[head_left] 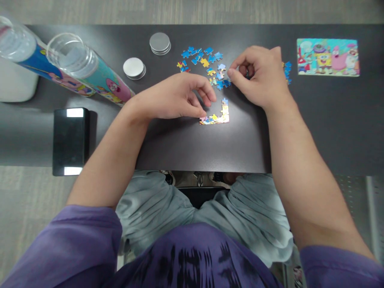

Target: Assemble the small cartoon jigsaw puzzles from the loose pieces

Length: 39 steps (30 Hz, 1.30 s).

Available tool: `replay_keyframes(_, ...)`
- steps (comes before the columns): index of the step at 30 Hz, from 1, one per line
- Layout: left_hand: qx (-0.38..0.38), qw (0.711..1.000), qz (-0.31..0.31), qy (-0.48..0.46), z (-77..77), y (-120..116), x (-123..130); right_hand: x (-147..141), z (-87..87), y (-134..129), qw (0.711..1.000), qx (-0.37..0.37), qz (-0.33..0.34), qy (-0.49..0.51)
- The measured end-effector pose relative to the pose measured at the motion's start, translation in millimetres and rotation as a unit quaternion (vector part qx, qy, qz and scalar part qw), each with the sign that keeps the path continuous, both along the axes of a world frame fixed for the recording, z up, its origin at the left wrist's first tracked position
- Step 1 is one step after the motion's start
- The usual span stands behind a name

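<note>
Directions: twelve o'clock is the bench's [204, 152] far edge.

Governing relation: the joined section [225, 116] lies at four o'clock from the left hand [180, 96] and between seven and eight o'clock from the right hand [261, 74]. The left hand is nearer; its thumb tip is at the section's nine o'clock end, though contact cannot be confirmed. The section is L-shaped. Its long axis runs nine to three, and the other leg rises toward twelve from the three o'clock end.

Left grip: parted, nothing seen between thumb and fingers. Right grip: thumb and forefinger tips close together beside the loose pieces [205, 62]; whether a piece is held cannot be told.

Count:
- Joined section: one.
- Loose pieces: more than a dozen, at one o'clock from the left hand; overlap prevents an exact figure. A further clump [287, 72], partly hidden, lies just beside the right hand at three o'clock.
- Picture card [328, 57]: one, between two and three o'clock from the right hand.
- Disc stacks: two, at eleven o'clock [160, 41] and ten o'clock [133, 67] from the left hand.
- Jars: two, near [113, 86] and far [34, 56], between nine and ten o'clock from it.
- Black box [69, 138]: one, at eight o'clock.
</note>
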<state>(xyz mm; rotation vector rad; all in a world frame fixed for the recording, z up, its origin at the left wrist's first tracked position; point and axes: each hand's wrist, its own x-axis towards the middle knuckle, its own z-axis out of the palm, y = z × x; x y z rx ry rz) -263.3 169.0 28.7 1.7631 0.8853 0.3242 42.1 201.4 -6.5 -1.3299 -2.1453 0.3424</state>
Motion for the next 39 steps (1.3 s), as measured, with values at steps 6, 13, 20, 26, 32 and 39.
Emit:
replay_keyframes(6,0.000,1.000,0.013,0.013,-0.5,-2,3,0,-1.7,1,1.000,0.012,0.001,0.007)
replay_keyframes(13,0.013,1.000,0.009,-0.004,0.2,-2,4,0,-0.5,0,1.000,0.010,-0.006,-0.002)
replay_keyframes(20,0.012,0.999,0.033,0.016,0.9,-4,5,-2,3.2,-3,1.000,0.003,-0.006,0.005)
replay_keyframes(26,0.030,0.999,0.021,0.014,0.0,-2,3,-3,3.7,-5,1.000,0.001,-0.007,0.000)
replay_keyframes(32,0.040,0.995,-0.020,0.084,16.5,-4,1,1,-2.6,0,1.000,0.010,-0.004,-0.003)
replay_keyframes(39,0.049,0.991,-0.030,0.123,20.2,-4,5,3,-9.3,6,1.000,0.027,0.008,0.010)
